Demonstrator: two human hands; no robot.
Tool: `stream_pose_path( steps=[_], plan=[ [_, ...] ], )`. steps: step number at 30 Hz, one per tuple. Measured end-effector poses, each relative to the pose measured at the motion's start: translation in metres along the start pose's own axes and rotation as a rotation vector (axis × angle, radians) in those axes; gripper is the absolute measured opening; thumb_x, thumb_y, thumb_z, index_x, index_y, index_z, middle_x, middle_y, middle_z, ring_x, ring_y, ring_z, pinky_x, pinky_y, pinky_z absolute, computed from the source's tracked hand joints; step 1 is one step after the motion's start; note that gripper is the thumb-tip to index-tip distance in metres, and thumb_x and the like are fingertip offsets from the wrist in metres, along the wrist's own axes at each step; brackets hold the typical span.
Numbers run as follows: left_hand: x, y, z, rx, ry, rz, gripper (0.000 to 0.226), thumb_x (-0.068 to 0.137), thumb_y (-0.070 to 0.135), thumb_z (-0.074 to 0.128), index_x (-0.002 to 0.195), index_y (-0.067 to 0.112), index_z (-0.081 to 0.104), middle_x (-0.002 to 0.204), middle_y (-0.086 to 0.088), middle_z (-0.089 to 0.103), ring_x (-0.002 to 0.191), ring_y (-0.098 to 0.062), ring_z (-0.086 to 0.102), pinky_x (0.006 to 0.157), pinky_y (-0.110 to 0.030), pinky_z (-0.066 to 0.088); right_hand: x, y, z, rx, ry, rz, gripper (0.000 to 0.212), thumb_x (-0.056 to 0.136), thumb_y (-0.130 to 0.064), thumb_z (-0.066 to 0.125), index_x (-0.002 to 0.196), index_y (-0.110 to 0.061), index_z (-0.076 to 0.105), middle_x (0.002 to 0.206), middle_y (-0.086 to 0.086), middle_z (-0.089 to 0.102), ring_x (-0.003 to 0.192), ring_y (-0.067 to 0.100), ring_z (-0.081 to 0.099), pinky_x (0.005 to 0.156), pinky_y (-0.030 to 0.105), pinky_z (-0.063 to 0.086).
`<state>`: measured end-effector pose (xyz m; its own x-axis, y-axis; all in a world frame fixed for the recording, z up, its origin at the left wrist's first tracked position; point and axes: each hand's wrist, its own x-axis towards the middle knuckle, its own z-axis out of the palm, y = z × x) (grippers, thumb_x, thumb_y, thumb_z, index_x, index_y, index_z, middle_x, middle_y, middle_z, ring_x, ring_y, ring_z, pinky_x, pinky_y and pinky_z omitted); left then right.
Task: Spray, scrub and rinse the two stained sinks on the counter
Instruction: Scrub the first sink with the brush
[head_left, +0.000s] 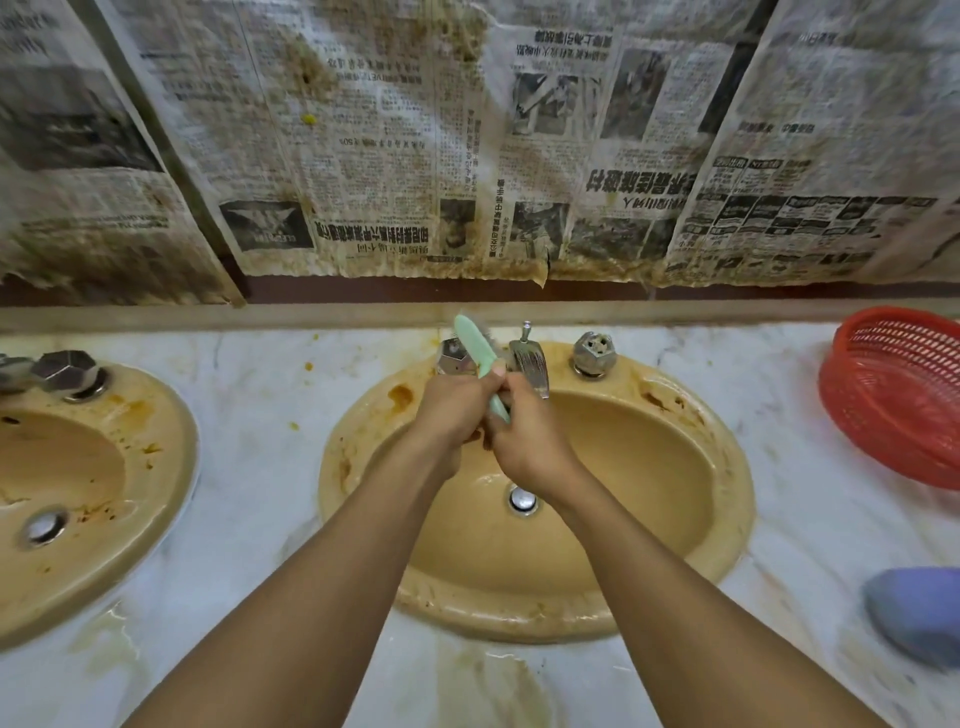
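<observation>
Two tan oval sinks are set in a white marble counter (260, 431). The middle sink (649, 467) has brown stains along its rim and a chrome drain (522, 500). The left sink (78, 467) shows orange-brown specks around its bowl. Over the middle sink, just in front of the chrome faucet (532, 364), my left hand (454, 410) and my right hand (524, 441) both grip the handle of a light green scrub brush (475, 348). The brush head points up and away, with its bristles facing the faucet.
A red plastic basket (898, 400) sits on the counter at the right. A blue rounded object (919, 613) lies at the right front edge. Chrome knobs (592, 353) flank the faucet. Stained newspaper (467, 156) covers the wall behind. Brown smears mark the counter in front of the middle sink.
</observation>
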<state>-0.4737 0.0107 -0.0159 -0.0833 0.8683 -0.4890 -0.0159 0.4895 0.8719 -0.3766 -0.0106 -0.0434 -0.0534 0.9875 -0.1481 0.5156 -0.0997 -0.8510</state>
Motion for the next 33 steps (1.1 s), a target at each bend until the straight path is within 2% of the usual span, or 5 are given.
stream_pose_path(
  steps=[5, 11, 19, 25, 33],
  plan=[
    [0.029, -0.004, -0.018, 0.138, -0.003, 0.017, 0.023, 0.105, 0.027, 0.056, 0.114, 0.011, 0.07, 0.087, -0.006, 0.071, 0.08, -0.023, 0.066, 0.073, -0.037, 0.054, -0.009, 0.004, -0.006, 0.03, -0.028, 0.08, 0.018, 0.096, -0.007, 0.066, 0.113, -0.015, 0.064, 0.094, -0.003, 0.068, 0.08, 0.012, 0.065, 0.067, 0.022, 0.049],
    [0.045, -0.018, -0.039, 0.509, -0.122, 0.223, 0.038, 0.11, 0.036, 0.045, 0.141, 0.016, 0.052, 0.09, -0.008, 0.061, 0.069, -0.022, 0.06, 0.059, -0.035, 0.054, -0.053, 0.05, -0.031, -0.149, 0.192, 0.14, 0.024, 0.098, -0.021, 0.066, 0.121, -0.019, 0.068, 0.102, -0.005, 0.068, 0.093, 0.012, 0.064, 0.086, 0.031, 0.052],
    [0.058, -0.035, -0.029, 0.899, -0.105, 0.397, 0.044, 0.112, 0.037, 0.037, 0.126, 0.0, 0.055, 0.079, -0.012, 0.064, 0.054, -0.027, 0.067, 0.044, -0.037, 0.055, -0.136, 0.155, -0.092, -0.407, 0.776, 0.456, 0.055, 0.099, -0.042, 0.043, 0.148, -0.017, 0.048, 0.151, 0.01, 0.05, 0.14, 0.033, 0.04, 0.116, 0.051, 0.028],
    [0.07, -0.045, -0.014, 0.908, 0.012, 0.412, 0.046, 0.111, 0.026, 0.038, 0.149, 0.001, 0.032, 0.126, -0.022, 0.064, 0.096, -0.036, 0.063, 0.074, -0.04, 0.054, -0.149, 0.216, -0.103, -0.649, 0.576, 0.67, 0.055, 0.107, -0.039, 0.023, 0.16, -0.024, 0.029, 0.169, 0.003, 0.019, 0.156, 0.024, 0.014, 0.125, 0.051, 0.012],
    [0.091, -0.045, 0.014, 0.908, 0.063, 0.389, 0.031, 0.11, 0.023, 0.038, 0.131, 0.004, 0.05, 0.119, -0.023, 0.063, 0.105, -0.04, 0.062, 0.082, -0.047, 0.054, -0.151, 0.231, -0.097, -0.744, 0.558, 0.651, 0.061, 0.106, -0.048, 0.01, 0.163, -0.027, 0.017, 0.172, -0.001, 0.007, 0.158, 0.02, 0.002, 0.126, 0.053, 0.003]
  ],
)
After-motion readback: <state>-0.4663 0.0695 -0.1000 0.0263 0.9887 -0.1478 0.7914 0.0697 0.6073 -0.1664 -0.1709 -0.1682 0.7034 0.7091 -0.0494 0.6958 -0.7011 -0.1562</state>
